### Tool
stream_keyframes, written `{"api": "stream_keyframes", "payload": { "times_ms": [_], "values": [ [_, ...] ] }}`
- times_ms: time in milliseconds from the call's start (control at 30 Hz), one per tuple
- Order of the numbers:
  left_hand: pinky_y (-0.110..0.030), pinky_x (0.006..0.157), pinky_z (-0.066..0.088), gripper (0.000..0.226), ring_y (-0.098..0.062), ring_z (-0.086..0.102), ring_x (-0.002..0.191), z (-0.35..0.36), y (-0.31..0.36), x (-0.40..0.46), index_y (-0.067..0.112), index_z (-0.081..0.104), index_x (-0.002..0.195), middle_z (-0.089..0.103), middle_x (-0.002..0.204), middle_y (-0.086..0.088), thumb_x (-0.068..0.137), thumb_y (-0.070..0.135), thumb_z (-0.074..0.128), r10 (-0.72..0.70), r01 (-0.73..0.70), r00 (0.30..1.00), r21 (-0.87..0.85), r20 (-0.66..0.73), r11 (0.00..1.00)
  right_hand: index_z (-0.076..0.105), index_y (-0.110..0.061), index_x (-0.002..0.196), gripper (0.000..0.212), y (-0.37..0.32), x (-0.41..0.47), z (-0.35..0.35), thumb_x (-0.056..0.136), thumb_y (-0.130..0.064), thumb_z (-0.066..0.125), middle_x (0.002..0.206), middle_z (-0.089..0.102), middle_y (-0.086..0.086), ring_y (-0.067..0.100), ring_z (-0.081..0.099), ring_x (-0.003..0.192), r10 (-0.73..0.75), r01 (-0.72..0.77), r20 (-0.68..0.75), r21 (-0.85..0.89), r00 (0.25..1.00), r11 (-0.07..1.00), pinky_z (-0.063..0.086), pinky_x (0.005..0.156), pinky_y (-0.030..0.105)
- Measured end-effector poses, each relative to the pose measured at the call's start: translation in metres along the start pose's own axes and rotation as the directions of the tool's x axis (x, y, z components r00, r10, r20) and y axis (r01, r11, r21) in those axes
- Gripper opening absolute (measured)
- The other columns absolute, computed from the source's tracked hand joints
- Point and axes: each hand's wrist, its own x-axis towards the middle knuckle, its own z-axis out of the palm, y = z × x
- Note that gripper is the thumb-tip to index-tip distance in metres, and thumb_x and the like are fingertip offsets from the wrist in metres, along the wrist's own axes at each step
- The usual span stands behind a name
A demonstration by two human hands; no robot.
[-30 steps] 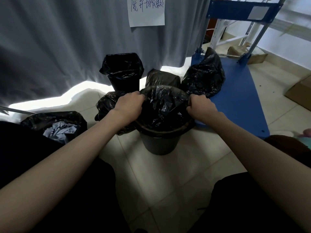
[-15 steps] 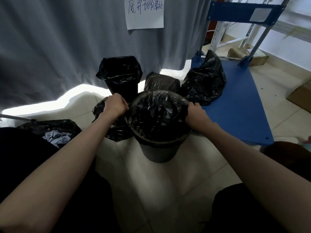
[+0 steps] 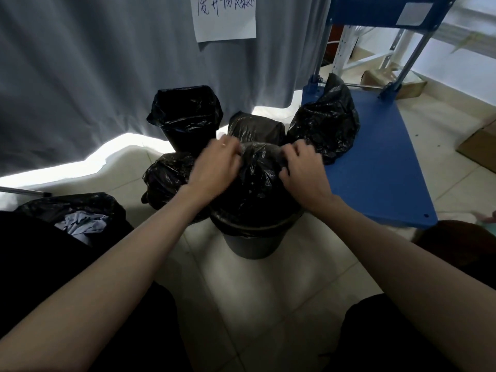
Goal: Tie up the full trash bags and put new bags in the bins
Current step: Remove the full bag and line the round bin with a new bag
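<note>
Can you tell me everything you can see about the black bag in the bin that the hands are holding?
The black bag is thin, shiny, crinkled plastic. It sits inside a round dark grey bin on the tiled floor, with its edge still folded over the bin's rim. Its top is gathered into a bunch above the bin. The left hand and the right hand grip that bunch from either side. What it holds is hidden.

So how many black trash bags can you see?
6: one in the bin both hands gather, one lining the back bin, three loose, one far left. More may hide.
</note>
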Motion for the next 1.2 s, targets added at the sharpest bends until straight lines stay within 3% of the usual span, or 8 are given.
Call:
{"api": "stream_keyframes", "payload": {
  "times_ms": [200, 333, 567, 800, 933, 1000, 1100, 1200],
  "values": [
    [-0.048, 0.115, 0.024, 0.071, -0.03, 0.021, 0.146, 0.06, 0.03, -0.002, 0.025, 0.018, 0.155, 0.014, 0.162, -0.003, 0.096, 0.058, 0.038, -0.165, -0.183, 0.629, 0.352, 0.759, 0.918, 0.034, -0.027, 0.149, 0.056, -0.014, -0.003, 0.025, 0.098, -0.048, 0.04, 0.153, 0.034, 0.007, 0.029, 0.03, 0.14, -0.06, 0.168, 0.646, -0.107, 0.761, 0.98, 0.023, 0.114, 0.043],
    [-0.049, 0.12, 0.002, 0.081, -0.031, 0.002, 0.15, 0.07, 0.009, 0.005, 0.025, 0.007, 0.157, 0.004, 0.164, -0.006, 0.093, 0.07, 0.029, -0.407, -0.25, 0.487, 0.57, 0.773, 0.783, 0.04, -0.016, 0.146, 0.058, -0.015, 0.0, 0.026, 0.099, -0.049, 0.038, 0.152, 0.036, 0.014, 0.034, 0.029, 0.141, 0.139, 0.174, 0.796, -0.293, 0.589, 0.94, 0.014, 0.117, 0.048],
    [-0.04, 0.115, 0.026, 0.051, -0.026, 0.038, 0.139, 0.073, 0.016, 0.015, 0.016, 0.045, 0.142, 0.043, 0.149, -0.006, 0.094, 0.032, 0.053, -0.295, -0.368, 0.493, 0.503, 0.819, 0.782, 0.051, -0.015, 0.133, 0.042, -0.032, 0.01, 0.029, 0.097, -0.035, 0.045, 0.137, 0.049, 0.013, 0.033, 0.044, 0.127, 0.033, 0.149, 0.707, -0.195, 0.706, 0.97, 0.031, 0.106, 0.046],
    [-0.035, 0.111, 0.032, 0.045, -0.025, 0.042, 0.135, 0.081, -0.004, 0.014, 0.014, 0.049, 0.14, 0.048, 0.146, -0.005, 0.099, 0.033, 0.05, -0.407, -0.25, 0.291, 0.48, 0.866, 0.841, 0.035, -0.017, 0.147, 0.074, -0.031, 0.012, 0.039, 0.091, -0.064, 0.044, 0.149, 0.039, 0.009, 0.033, 0.04, 0.132, 0.128, 0.035, 0.946, -0.145, 0.298, 0.989, 0.034, 0.111, 0.041],
    [-0.032, 0.106, 0.036, 0.039, -0.027, 0.047, 0.131, 0.084, 0.001, 0.013, 0.006, 0.051, 0.137, 0.052, 0.141, -0.011, 0.102, 0.021, 0.045, -0.401, -0.27, 0.235, 0.456, 0.885, 0.848, 0.042, -0.015, 0.142, 0.057, -0.024, 0.012, 0.037, 0.096, -0.048, 0.048, 0.142, 0.046, 0.009, 0.031, 0.048, 0.124, 0.17, 0.022, 0.952, -0.182, 0.253, 0.983, 0.04, 0.097, 0.035],
    [-0.033, 0.098, 0.042, 0.035, -0.03, 0.053, 0.126, 0.082, 0.004, 0.019, -0.001, 0.057, 0.13, 0.056, 0.134, -0.017, 0.099, 0.014, 0.051, -0.331, -0.224, 0.292, 0.4, 0.897, 0.889, 0.043, -0.018, 0.143, 0.058, -0.026, 0.015, 0.035, 0.094, -0.049, 0.05, 0.144, 0.046, 0.009, 0.03, 0.047, 0.127, 0.123, 0.043, 0.918, -0.15, 0.376, 0.988, 0.038, 0.105, 0.038],
    [-0.037, 0.079, 0.05, 0.029, -0.031, 0.064, 0.107, 0.069, 0.007, 0.029, 0.01, 0.065, 0.114, 0.065, 0.118, -0.011, 0.092, 0.029, 0.058, -0.031, -0.339, 0.681, 0.353, 0.731, 0.872, 0.052, -0.017, 0.133, 0.044, -0.025, 0.019, 0.031, 0.096, -0.039, 0.047, 0.138, 0.052, 0.008, 0.028, 0.049, 0.127, 0.041, 0.084, 0.705, -0.143, 0.708, 0.986, 0.033, 0.104, 0.041],
    [-0.037, 0.073, 0.048, 0.029, -0.029, 0.063, 0.102, 0.065, 0.008, 0.027, 0.014, 0.065, 0.108, 0.063, 0.113, -0.007, 0.094, 0.034, 0.051, 0.134, -0.341, 0.841, 0.32, 0.524, 0.884, 0.055, -0.015, 0.128, 0.037, -0.023, 0.019, 0.033, 0.096, -0.032, 0.046, 0.135, 0.052, 0.011, 0.03, 0.044, 0.127, 0.036, 0.091, 0.582, -0.187, 0.813, 0.978, 0.031, 0.104, 0.041]
  ]
}}
